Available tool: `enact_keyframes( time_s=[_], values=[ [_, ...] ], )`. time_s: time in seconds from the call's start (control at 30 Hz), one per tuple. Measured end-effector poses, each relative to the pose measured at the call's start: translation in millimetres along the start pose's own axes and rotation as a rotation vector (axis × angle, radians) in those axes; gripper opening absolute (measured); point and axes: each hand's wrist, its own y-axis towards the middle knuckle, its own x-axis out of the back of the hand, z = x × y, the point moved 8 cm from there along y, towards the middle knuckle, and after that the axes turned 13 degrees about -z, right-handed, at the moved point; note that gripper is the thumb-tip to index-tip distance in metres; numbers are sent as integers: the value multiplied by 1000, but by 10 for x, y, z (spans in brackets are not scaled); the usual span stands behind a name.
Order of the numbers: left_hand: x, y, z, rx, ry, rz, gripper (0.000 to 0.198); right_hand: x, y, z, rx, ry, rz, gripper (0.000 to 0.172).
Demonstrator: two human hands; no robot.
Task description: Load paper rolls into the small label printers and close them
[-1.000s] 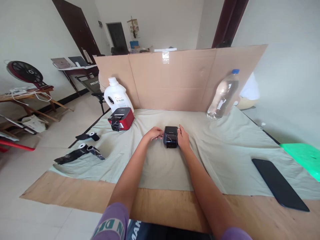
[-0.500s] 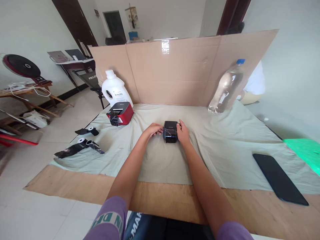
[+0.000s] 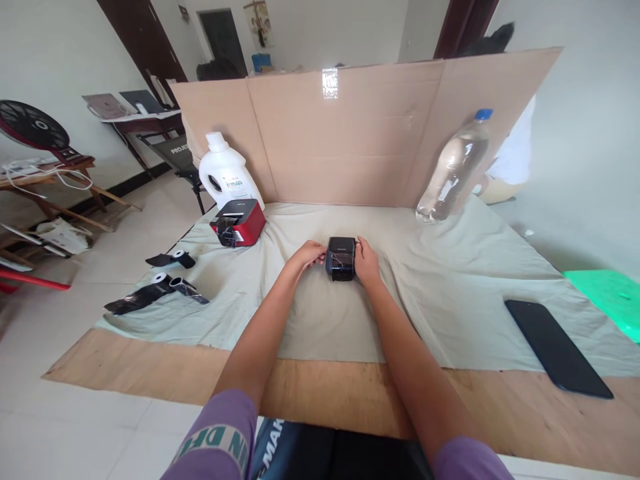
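A small black printer (image 3: 343, 258), its kind judged from its shape, rests on the cloth in front of me. Glossy black film hangs over its front. My left hand (image 3: 311, 254) is at the printer's left side, fingers curled together and fingertips against the casing. Along the right side my right hand (image 3: 367, 259) grips it, fingers wrapped round the edge. A red and black printer (image 3: 250, 223) with similar black film stands farther back on the left. Several black paper rolls (image 3: 163, 280) lie on the cloth at the left, some partly unrolled.
A white jug (image 3: 227, 177) stands behind the red printer. At the back right, a clear bottle (image 3: 453, 170) with a blue cap leans against the cardboard screen (image 3: 345, 147). A black phone (image 3: 557, 347) lies at the right, near a green sheet (image 3: 607, 297).
The camera view has shifted slightly, so everything sits a little higher. My left fingers have drawn closer together at the printer's side; my right hand keeps its grip.
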Motion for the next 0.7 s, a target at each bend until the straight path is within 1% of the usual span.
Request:
enact_keyframes(
  time_s=[0.23, 0.33, 0.4, 0.43, 0.5, 0.6, 0.67, 0.7],
  values=[
    [-22, 70, 67, 0, -13, -6, 24, 2, 8, -15, -8, -8, 3, 58],
    [-11, 99, 97, -10, -21, 10, 18, 10, 9, -15, -4, -1, 0, 57],
    [-2, 92, 87, -27, -32, 23, 11, 11, 12, -18, 4, 2, 1, 57],
    [-3, 81, 68, -41, -42, 28, 11, 9, 13, -21, 8, 5, 3, 57],
    [-22, 46, -9, -93, -76, 33, 29, 1, 19, -34, 9, 14, 8, 56],
    [-103, -37, -243, -304, -133, 69, 61, -11, 27, -50, 7, 32, 7, 57],
    [-154, -85, -360, -419, -173, 116, 74, -14, 30, -49, 13, 38, 2, 57],
    [-170, -94, -382, -439, -190, 145, 79, -16, 31, -48, 17, 38, 1, 57]
  ],
)
